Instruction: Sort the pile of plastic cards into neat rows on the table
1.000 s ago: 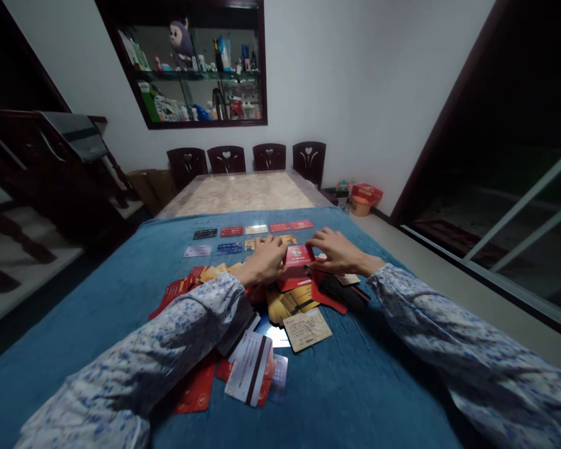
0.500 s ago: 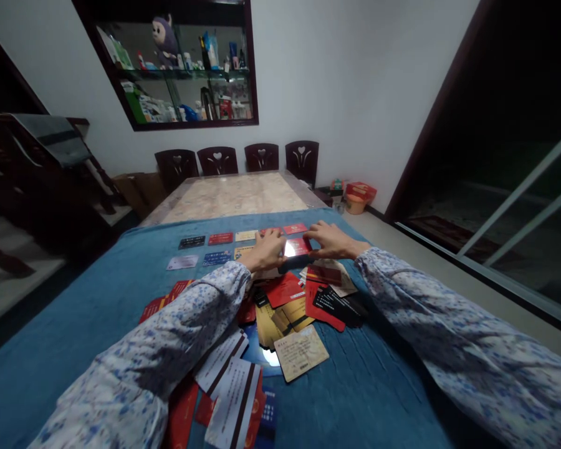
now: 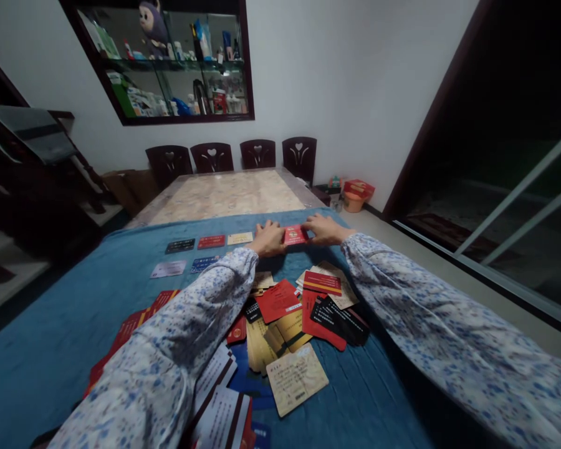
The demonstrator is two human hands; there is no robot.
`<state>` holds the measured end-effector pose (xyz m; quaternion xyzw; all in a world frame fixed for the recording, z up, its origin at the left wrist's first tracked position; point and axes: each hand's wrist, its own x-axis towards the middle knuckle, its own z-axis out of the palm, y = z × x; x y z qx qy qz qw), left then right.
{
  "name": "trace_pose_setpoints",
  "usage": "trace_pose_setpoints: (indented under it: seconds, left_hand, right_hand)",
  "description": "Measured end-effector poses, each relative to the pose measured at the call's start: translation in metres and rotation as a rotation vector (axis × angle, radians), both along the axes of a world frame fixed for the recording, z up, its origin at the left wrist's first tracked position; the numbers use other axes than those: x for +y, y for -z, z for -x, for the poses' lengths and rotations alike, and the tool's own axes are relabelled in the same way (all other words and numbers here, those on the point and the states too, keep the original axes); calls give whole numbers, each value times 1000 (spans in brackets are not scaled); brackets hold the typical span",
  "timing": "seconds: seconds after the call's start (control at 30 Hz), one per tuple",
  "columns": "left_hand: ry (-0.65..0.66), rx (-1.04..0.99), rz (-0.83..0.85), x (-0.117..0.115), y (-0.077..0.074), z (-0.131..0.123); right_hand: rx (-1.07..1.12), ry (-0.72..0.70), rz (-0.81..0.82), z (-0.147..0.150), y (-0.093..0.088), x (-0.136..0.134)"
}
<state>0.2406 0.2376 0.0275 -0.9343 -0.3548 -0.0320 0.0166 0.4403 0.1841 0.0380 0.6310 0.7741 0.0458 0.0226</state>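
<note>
A red card is between my hands at the far part of the blue cloth. My left hand pinches its left end, and my right hand pinches its right end. Left of my hands lies a far row with a black card, another red card and a cream card. Nearer sit a silver card and a blue card. My left forearm hides some of the cloth beside them. Below my hands is a loose pile with a red card, gold cards and black cards.
A tan card lies at the near edge of the pile. White striped cards and fanned red cards are partly under my left sleeve. The blue cloth covers the near table; the bare marble tabletop extends toward several chairs.
Both hands have moved slightly away from me with the red card between them. The glare on the card has gone. The view has shifted a little.
</note>
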Motion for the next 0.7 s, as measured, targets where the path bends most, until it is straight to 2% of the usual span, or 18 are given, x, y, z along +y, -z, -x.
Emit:
trace_pose_setpoints:
  seconds: [0.27,0.7]
  left_hand:
    - [-56,12,21,28,9,-15]
    - [-111,33,73,49,19,-30]
  right_hand:
    - [-23,65,81,-8,3,35]
    - [-23,140,150,-18,19,75]
